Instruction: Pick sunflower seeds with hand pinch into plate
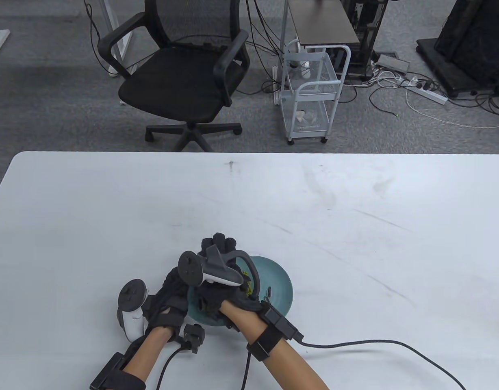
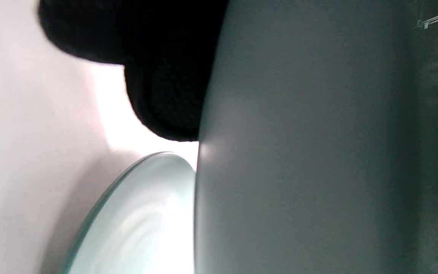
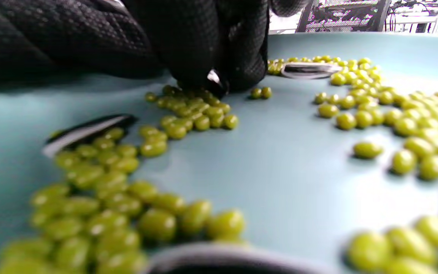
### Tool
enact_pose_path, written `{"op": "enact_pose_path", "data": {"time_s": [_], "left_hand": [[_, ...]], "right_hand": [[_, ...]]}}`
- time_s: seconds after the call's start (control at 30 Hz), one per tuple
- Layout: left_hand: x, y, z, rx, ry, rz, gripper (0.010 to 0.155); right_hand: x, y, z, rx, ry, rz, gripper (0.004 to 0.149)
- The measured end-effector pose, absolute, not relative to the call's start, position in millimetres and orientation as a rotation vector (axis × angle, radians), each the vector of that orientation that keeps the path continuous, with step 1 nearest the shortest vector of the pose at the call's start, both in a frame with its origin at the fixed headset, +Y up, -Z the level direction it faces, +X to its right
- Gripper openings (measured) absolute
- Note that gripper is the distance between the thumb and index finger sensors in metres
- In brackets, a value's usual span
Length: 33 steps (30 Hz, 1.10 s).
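Note:
A teal plate (image 1: pixel 276 284) lies near the table's front edge and holds many green beans (image 3: pixel 188 114) mixed with a few black-and-white sunflower seeds (image 3: pixel 86 133). My right hand (image 1: pixel 221 248) hangs over the plate's left half. In the right wrist view its fingertips (image 3: pixel 213 82) pinch a sunflower seed down among the beans. My left hand (image 1: pixel 168 296) sits at the plate's left rim. In the left wrist view a gloved finger (image 2: pixel 165 83) lies against the plate's outer wall (image 2: pixel 299 152). Its grip is hidden.
The white table (image 1: pixel 355 227) stretches far and right of the plate. A cable (image 1: pixel 375 345) runs from my right wrist across the front right. A pale round rim (image 2: pixel 139 220) shows beside the plate in the left wrist view. An office chair (image 1: pixel 184 81) and a white cart (image 1: pixel 310 93) stand beyond the table.

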<state>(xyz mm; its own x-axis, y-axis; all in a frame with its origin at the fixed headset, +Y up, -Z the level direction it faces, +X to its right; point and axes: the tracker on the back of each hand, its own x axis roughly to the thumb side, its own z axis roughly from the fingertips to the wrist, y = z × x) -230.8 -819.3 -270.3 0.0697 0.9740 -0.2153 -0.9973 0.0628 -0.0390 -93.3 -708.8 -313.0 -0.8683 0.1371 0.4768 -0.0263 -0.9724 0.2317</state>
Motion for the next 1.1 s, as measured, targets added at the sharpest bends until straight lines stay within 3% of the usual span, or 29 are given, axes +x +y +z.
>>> {"op": "enact_pose_path", "data": {"time_s": [0.63,1.1], "left_hand": [[-230.1,-821.3,-269.9,-0.197,0.145,1.473,0.047],[-236.3,-820.1,-269.5,-0.194,0.169,1.516,0.047]], "right_hand": [[-93.6,-710.4,-307.1,0.846,0.368,2.918,0.036],[2.7,-659.1,-290.6,0.687,0.07,2.692,0.035]]}}
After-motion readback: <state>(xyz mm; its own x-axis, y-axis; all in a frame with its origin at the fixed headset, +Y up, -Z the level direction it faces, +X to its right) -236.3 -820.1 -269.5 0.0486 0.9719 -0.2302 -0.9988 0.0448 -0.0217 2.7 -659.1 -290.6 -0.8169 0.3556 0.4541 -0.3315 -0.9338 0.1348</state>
